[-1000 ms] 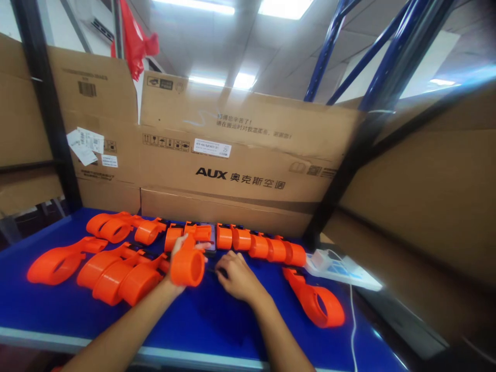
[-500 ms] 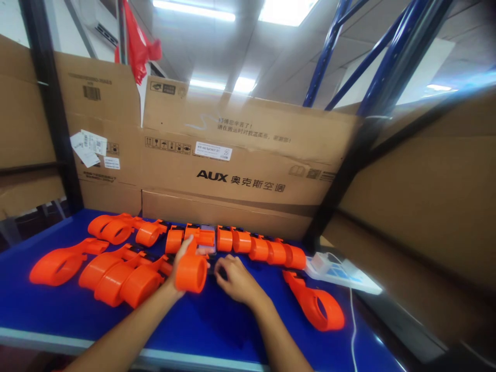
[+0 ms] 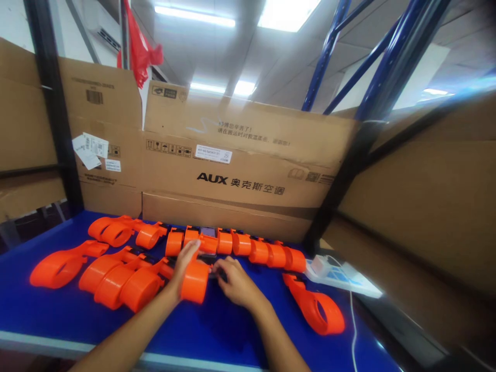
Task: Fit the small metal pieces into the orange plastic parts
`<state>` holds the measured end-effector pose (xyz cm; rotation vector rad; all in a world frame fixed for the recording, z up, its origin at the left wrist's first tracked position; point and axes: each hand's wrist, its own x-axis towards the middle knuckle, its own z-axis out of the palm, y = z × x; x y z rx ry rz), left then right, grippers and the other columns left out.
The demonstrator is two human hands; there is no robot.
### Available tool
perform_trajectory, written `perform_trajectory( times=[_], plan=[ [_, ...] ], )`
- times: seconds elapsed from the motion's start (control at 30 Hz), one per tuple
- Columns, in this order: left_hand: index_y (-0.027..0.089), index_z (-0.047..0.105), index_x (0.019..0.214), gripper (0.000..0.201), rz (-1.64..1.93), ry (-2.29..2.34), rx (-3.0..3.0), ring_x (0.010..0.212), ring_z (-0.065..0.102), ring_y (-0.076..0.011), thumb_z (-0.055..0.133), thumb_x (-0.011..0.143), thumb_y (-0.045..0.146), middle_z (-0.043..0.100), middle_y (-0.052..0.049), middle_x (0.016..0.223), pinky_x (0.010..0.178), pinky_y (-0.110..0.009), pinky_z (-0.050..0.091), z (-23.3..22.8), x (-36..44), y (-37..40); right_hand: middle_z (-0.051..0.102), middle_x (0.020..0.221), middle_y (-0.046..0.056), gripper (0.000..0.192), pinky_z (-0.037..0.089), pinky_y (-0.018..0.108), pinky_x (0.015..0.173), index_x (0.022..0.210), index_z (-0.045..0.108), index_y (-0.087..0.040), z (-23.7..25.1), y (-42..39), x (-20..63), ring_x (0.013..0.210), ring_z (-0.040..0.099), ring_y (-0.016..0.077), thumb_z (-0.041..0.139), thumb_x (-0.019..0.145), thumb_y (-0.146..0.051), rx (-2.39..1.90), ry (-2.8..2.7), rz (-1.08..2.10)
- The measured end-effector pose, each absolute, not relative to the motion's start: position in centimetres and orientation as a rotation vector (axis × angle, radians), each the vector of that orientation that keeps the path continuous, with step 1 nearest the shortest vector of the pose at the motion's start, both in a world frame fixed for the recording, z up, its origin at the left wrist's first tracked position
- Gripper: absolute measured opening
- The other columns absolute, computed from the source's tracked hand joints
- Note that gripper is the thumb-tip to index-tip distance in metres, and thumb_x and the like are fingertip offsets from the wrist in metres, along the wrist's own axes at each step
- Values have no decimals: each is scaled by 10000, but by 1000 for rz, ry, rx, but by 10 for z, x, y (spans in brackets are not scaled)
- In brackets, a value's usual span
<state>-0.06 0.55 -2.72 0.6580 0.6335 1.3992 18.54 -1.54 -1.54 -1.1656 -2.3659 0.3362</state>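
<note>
My left hand (image 3: pixel 183 269) is wrapped round an orange plastic piece with a wide ring (image 3: pixel 195 283) at its near end and a flat arm reaching away. Close on its right, the fingers of my right hand (image 3: pixel 235 281) are pinched together beside the ring. Something small and dark shows at those fingertips, too unclear to name. Just beyond my hands lies a flat dark-framed device with a grey screen (image 3: pixel 208 232), partly covered by the orange piece.
Similar orange pieces (image 3: pixel 268 253) stand in a row at the back of the blue table (image 3: pixel 217 330). Several more (image 3: pixel 112 281) lie to the left, and one (image 3: pixel 323 312) at right. A white power strip (image 3: pixel 344 276) with a cable sits right. A cardboard wall (image 3: pixel 240 170) closes the back.
My left hand has turned the orange piece, so its ring faces me more side-on and sits slightly lower and to the right. My right fingers have closed in beside it.
</note>
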Motion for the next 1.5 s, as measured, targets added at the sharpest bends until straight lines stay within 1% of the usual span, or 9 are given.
perform_trajectory(
  times=[0.17, 0.33, 0.57, 0.8, 0.93, 1.07, 1.17, 1.27, 1.5],
  plan=[
    [205, 576, 933, 498, 1502, 694, 733, 434, 598, -124, 837, 650, 519, 666, 41, 673, 478, -244, 487, -35, 4, 8, 630, 961, 42, 256, 418, 298, 836, 962, 619, -220, -14, -15, 185, 927, 569, 199, 525, 841, -15, -1113, -2348, 360],
    [206, 592, 927, 513, 1484, 722, 767, 436, 580, -117, 848, 619, 527, 641, 46, 675, 462, -238, 437, -36, 2, 9, 637, 942, 26, 288, 428, 290, 824, 934, 604, -218, -13, -17, 183, 908, 570, 191, 534, 777, 12, -1073, -2339, 450],
    [210, 626, 954, 504, 1518, 751, 788, 532, 628, -157, 851, 617, 510, 637, 46, 670, 531, -259, 451, -33, 1, 5, 649, 882, 9, 264, 441, 262, 762, 907, 602, -214, -10, -18, 179, 841, 585, 175, 531, 758, -8, -1024, -2274, 594],
    [204, 659, 971, 522, 1533, 786, 759, 586, 657, -185, 848, 610, 531, 681, 24, 677, 587, -275, 467, -27, 2, 2, 621, 776, -10, 38, 470, 263, 646, 928, 568, -219, -15, -7, 181, 688, 601, 160, 550, 897, -232, -954, -1812, 729],
    [194, 676, 951, 519, 1528, 804, 742, 630, 675, -205, 856, 597, 527, 703, 2, 698, 616, -287, 476, -21, 4, -1, 624, 833, -2, 228, 473, 251, 550, 1053, 556, -238, -16, 0, 183, 628, 609, 148, 639, 884, -366, -863, -1480, 861],
    [192, 689, 940, 492, 1556, 781, 713, 741, 688, -212, 859, 606, 510, 732, -21, 802, 699, -292, 488, -18, 7, -5, 684, 954, 52, 405, 551, 293, 652, 1143, 587, -238, -13, 5, 186, 763, 660, 178, 760, 795, -352, -748, -1313, 903],
    [190, 701, 915, 472, 1572, 728, 726, 807, 676, -211, 866, 598, 499, 734, -23, 847, 744, -284, 480, -20, 8, -6, 704, 1034, 78, 431, 575, 351, 801, 1154, 628, -235, -11, 6, 187, 916, 684, 215, 792, 766, -331, -717, -1248, 867],
    [186, 710, 893, 466, 1552, 725, 755, 745, 645, -192, 868, 591, 505, 711, -8, 795, 700, -271, 460, -23, 9, -6, 722, 1048, 86, 446, 566, 404, 891, 1172, 646, -226, -11, 5, 188, 999, 690, 244, 795, 767, -338, -724, -1195, 829],
    [200, 718, 903, 461, 1508, 754, 776, 707, 613, -164, 868, 595, 508, 700, 10, 796, 677, -254, 440, -28, 9, -4, 745, 987, 77, 480, 590, 401, 837, 1181, 631, -214, -12, 7, 189, 863, 722, 227, 809, 755, -344, -737, -1169, 915]
  ],
)
